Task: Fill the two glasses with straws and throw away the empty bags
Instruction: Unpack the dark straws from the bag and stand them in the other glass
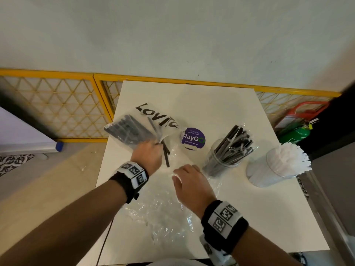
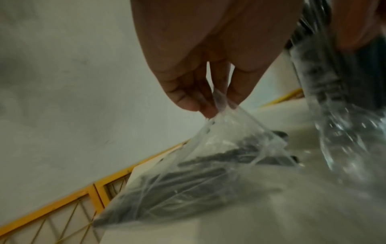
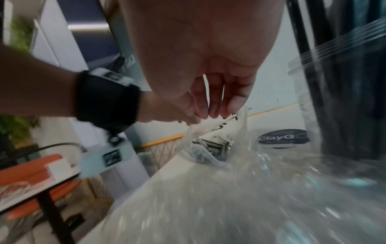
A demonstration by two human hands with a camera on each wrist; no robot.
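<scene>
Your left hand [image 1: 147, 154] pinches the clear bag of black straws [image 1: 132, 129] left of centre (its corner lifts between your fingertips [image 2: 205, 109]). Your right hand [image 1: 190, 184], fingers loosely curled, hovers over the crumpled empty bag [image 1: 163, 210] at lower centre. Both filled glasses, black straws [image 1: 223, 156] and white [image 1: 276, 166], stand at right.

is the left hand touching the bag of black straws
Touching. In the left wrist view, the left hand's fingertips pinch the clear edge of the bag of black straws, lifting it into a peak.
</scene>
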